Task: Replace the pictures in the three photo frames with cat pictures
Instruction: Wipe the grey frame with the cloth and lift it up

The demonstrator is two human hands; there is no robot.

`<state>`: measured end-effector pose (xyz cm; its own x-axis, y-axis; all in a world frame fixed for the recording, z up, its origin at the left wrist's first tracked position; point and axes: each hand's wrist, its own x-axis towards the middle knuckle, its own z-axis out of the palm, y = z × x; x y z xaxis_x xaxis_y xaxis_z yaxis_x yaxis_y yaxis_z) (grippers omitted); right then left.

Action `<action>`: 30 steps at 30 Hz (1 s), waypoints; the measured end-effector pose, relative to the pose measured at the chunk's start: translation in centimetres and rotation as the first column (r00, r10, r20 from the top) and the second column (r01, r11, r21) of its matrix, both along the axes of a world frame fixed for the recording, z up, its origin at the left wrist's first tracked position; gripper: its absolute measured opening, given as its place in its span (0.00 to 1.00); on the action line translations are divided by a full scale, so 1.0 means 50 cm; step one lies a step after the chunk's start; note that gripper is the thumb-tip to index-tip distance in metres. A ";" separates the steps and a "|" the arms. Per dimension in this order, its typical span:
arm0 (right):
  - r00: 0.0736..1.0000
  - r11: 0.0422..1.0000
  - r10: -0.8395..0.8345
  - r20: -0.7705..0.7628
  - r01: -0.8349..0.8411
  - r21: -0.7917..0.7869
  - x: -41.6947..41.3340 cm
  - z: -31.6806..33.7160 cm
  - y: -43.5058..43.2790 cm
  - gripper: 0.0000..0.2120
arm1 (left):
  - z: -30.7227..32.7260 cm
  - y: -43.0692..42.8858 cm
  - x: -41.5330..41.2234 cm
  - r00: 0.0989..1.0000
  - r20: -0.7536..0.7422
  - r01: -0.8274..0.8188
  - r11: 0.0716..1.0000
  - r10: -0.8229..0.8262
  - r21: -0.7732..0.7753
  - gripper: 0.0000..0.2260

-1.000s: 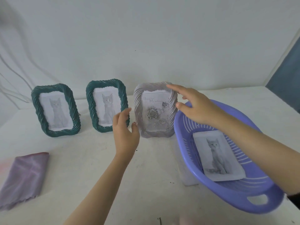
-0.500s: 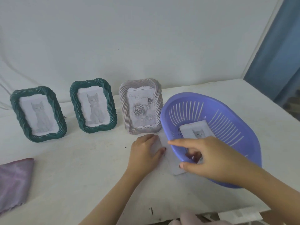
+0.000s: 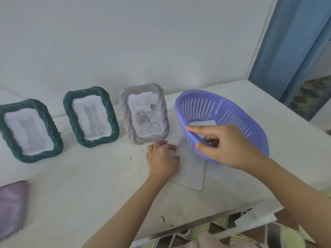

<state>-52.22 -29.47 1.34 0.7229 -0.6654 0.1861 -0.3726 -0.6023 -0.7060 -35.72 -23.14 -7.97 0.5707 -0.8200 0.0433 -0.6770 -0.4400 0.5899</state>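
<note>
Centrally, the grey frame [image 3: 144,113] with its rose picture stands on the desk [image 3: 89,185], between the green frames [image 3: 91,117] and the purple basket [image 3: 250,122]. The left grip [image 3: 162,158] lies flat on a white sheet [image 3: 192,169]. The right grip [image 3: 227,145], forefinger and thumb spread, hides most of the basket's cat picture [image 3: 202,123]; its hold cannot be told. A purple cloth [image 3: 10,206] lies lower left.

Green middle frame [image 3: 114,127], silver rose frame [image 3: 163,113], purple basket [image 3: 223,104]

The basket [image 3: 258,129] is smooth, slightly glossy plastic. There's a ribbed rope-twist finish on the left green frame [image 3: 53,129], the middle green frame [image 3: 111,111] and the silvery frame [image 3: 162,108]. A matt paper sheet [image 3: 193,169] lies on a scuffed tabletop [image 3: 89,185].
</note>
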 end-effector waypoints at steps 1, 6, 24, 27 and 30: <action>1.000 1.000 -0.007 0.004 0.007 -0.006 -0.001 0.001 0.001 0.21 | 0.004 -0.003 -0.003 1.000 -0.001 0.009 1.000 -0.009 0.003 0.16; 0.999 0.999 -0.025 0.048 0.027 -0.030 -0.016 0.012 0.006 0.20 | 0.017 -0.011 -0.016 0.994 -0.020 0.103 0.995 -0.103 -0.005 0.16; 0.981 0.994 -0.110 0.162 0.112 -0.006 -0.041 0.015 0.010 0.19 | 0.053 0.025 0.012 0.937 -0.346 -0.056 0.964 -0.039 -0.259 0.12; 0.987 0.995 -0.096 0.130 0.096 0.003 -0.039 0.010 0.016 0.20 | 0.071 0.045 0.040 0.934 -0.356 -0.111 0.944 -0.008 -0.312 0.12; 0.997 0.997 -0.059 0.051 0.061 -0.049 -0.035 -0.003 0.024 0.20 | 0.101 0.063 0.064 0.932 -0.361 -0.181 0.904 0.032 -0.388 0.14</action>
